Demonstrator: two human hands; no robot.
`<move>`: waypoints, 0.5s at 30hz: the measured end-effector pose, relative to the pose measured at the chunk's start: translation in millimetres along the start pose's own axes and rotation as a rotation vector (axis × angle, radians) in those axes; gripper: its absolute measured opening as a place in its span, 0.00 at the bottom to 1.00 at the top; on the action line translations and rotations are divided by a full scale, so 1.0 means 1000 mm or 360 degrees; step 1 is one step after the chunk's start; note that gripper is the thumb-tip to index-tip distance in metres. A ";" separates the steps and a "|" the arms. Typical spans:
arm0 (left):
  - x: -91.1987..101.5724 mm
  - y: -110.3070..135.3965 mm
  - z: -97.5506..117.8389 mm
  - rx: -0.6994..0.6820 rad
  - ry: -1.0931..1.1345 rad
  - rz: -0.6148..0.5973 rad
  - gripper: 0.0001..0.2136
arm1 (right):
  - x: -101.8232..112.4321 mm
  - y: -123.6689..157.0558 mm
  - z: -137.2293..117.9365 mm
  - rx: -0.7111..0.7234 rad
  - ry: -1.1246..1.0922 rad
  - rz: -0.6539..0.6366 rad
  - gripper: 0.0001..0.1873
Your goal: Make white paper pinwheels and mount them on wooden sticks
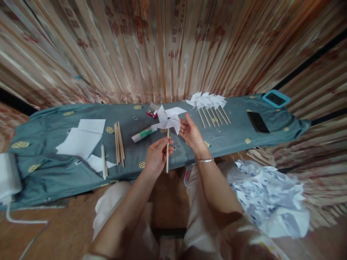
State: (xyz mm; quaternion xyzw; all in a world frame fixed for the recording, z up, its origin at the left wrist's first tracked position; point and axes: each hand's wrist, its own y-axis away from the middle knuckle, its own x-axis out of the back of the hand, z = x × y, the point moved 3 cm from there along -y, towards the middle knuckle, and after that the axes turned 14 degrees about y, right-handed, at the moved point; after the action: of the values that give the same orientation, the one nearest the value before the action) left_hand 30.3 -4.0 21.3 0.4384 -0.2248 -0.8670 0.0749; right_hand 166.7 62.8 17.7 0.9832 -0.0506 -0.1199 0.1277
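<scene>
A white paper pinwheel (168, 120) on a thin wooden stick stands up above the near edge of the cloth-covered table. The stick is pinched between the thumb and fingers of my left hand (157, 153). Beside the pinwheel's right blades is my right hand (190, 131), its fingers apart and holding nothing; whether it touches the paper I cannot tell. A dark pin head shows at the pinwheel's centre. Behind it lie a small red object (151, 113) and a green-and-white tube (143, 134). Several finished pinwheels (208, 101) overlap in a row at the back.
On the left of the table (135, 159) lie white paper sheets (81, 141), a white pen-like stick (103, 160) and several wooden sticks (119, 144). To the right are a phone (258, 122) and a blue-framed device (276, 98). A plastic bag (271, 198) full of paper pieces sits lower right.
</scene>
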 end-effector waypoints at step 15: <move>-0.002 -0.040 -0.013 0.0090 0.0131 0.0033 0.05 | 0.007 -0.003 -0.002 0.0042 -0.0092 0.0112 0.16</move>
State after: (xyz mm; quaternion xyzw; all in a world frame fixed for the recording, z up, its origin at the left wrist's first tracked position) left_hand 44.4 27.9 -1.8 0.4732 -0.2506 -0.8407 0.0807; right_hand 173.8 65.6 17.5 0.9786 -0.0905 -0.1429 0.1175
